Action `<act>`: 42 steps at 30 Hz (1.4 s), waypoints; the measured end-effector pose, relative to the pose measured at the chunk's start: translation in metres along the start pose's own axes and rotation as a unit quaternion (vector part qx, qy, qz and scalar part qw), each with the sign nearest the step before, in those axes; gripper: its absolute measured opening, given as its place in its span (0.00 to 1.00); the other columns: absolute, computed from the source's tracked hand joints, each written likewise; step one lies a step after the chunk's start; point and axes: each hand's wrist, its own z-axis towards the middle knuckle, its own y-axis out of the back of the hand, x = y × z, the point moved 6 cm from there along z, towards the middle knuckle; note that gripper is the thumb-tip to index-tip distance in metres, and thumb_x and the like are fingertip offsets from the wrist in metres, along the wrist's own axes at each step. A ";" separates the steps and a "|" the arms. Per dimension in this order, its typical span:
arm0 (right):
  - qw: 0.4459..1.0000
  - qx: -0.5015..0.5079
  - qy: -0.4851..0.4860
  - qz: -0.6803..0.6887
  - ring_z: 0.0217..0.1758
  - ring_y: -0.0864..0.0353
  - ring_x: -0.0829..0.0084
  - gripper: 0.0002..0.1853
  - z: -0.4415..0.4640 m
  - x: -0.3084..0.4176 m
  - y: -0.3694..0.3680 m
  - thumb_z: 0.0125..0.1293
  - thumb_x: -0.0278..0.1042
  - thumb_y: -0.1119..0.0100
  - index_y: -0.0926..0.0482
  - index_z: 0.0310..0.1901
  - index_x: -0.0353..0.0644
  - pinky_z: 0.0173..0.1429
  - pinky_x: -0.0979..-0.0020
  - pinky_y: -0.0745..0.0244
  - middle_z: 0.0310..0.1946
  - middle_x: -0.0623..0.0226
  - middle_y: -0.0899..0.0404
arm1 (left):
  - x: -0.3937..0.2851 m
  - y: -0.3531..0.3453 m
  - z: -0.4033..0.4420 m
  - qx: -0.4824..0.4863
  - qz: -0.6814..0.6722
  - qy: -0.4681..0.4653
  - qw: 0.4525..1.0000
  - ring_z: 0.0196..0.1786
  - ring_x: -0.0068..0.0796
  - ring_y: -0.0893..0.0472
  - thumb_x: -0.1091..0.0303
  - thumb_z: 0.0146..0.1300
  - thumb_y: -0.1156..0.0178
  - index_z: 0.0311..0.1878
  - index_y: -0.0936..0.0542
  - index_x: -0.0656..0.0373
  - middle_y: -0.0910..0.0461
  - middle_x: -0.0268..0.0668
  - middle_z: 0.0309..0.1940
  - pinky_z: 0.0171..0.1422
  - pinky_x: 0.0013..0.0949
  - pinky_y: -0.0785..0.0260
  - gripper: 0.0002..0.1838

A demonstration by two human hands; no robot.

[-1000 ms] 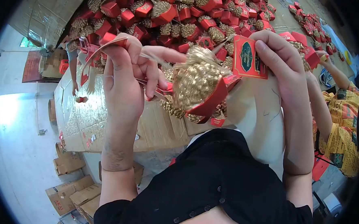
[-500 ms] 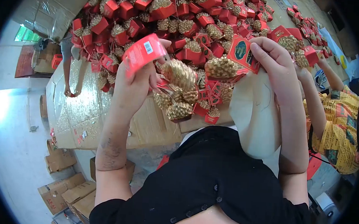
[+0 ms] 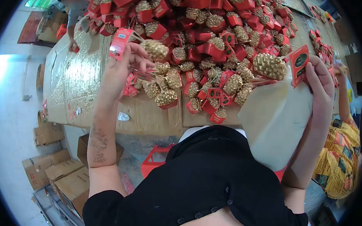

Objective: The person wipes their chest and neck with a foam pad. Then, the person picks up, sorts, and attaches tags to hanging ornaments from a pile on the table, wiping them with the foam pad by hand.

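My left hand (image 3: 128, 65) is closed on a red cardboard tag (image 3: 120, 43) with a barcode label, above the table's left part. A gold pine cone (image 3: 155, 49) sits right beside those fingers, and more gold cones (image 3: 166, 96) with red bases cluster below them. On the other side, my right hand (image 3: 322, 79) pinches a red tag (image 3: 300, 64) bearing a dark oval label. Against that tag's left side is a large gold pine cone (image 3: 269, 66). A cream sheet (image 3: 273, 118) hangs below my right hand; whether I grip it, I cannot tell.
A heap of gold cones with red bases (image 3: 160, 30) covers the far side of the cardboard-topped table (image 3: 147, 121). Another person's arm (image 3: 344, 97) and patterned yellow sleeve (image 3: 338, 158) are at right. Someone else stands far left. Cardboard boxes (image 3: 73, 181) lie on the floor.
My hands have moved farther apart, the left one leftward and the right one rightward with its tag and cone. The cream sheet has shifted right and spread wider in view.
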 end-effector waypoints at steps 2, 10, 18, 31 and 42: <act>1.000 -0.009 -0.007 0.001 0.39 0.22 0.88 0.09 0.002 0.003 -0.008 0.71 0.28 0.46 0.22 0.49 0.35 0.41 0.86 0.29 0.39 0.72 0.19 | 0.003 0.016 0.001 -0.027 -0.027 -0.007 0.999 0.44 0.32 0.17 0.51 0.78 0.63 0.45 0.27 0.61 0.21 0.36 0.28 0.46 0.33 0.23 0.23; 0.982 0.067 -0.063 -0.164 0.40 0.25 0.88 0.10 0.047 -0.090 -0.058 0.68 0.31 0.41 0.22 0.47 0.36 0.42 0.82 0.32 0.35 0.76 0.21 | 0.013 0.045 -0.018 0.013 -0.129 0.189 0.973 0.52 0.37 0.18 0.26 0.65 0.78 0.59 0.29 0.61 0.17 0.48 0.46 0.52 0.37 0.25 0.47; 0.930 0.196 0.063 -0.305 0.60 0.24 0.62 0.35 0.024 -0.070 -0.153 0.48 0.37 0.25 0.28 0.59 0.40 0.59 0.65 0.29 0.60 0.61 0.25 | 0.026 0.026 -0.004 0.057 -0.378 0.210 0.900 0.59 0.53 0.24 0.35 0.71 0.78 0.46 0.27 0.61 0.26 0.32 0.23 0.65 0.53 0.33 0.39; 0.917 0.359 0.014 -0.176 0.34 0.28 0.89 0.10 0.045 -0.067 -0.204 0.65 0.30 0.38 0.22 0.46 0.36 0.36 0.82 0.33 0.36 0.75 0.21 | 0.003 -0.028 -0.022 0.126 -0.398 0.211 0.884 0.67 0.38 0.31 0.37 0.71 0.59 0.62 0.32 0.70 0.27 0.50 0.59 0.72 0.42 0.40 0.39; 0.930 0.344 0.097 -0.092 0.39 0.25 0.86 0.12 0.056 -0.011 -0.205 0.66 0.32 0.36 0.22 0.49 0.39 0.44 0.79 0.29 0.39 0.76 0.21 | -0.022 -0.036 0.007 0.065 0.218 -0.245 0.942 0.68 0.31 0.33 0.47 0.55 0.29 0.71 0.38 0.59 0.31 0.36 0.65 0.73 0.38 0.44 0.46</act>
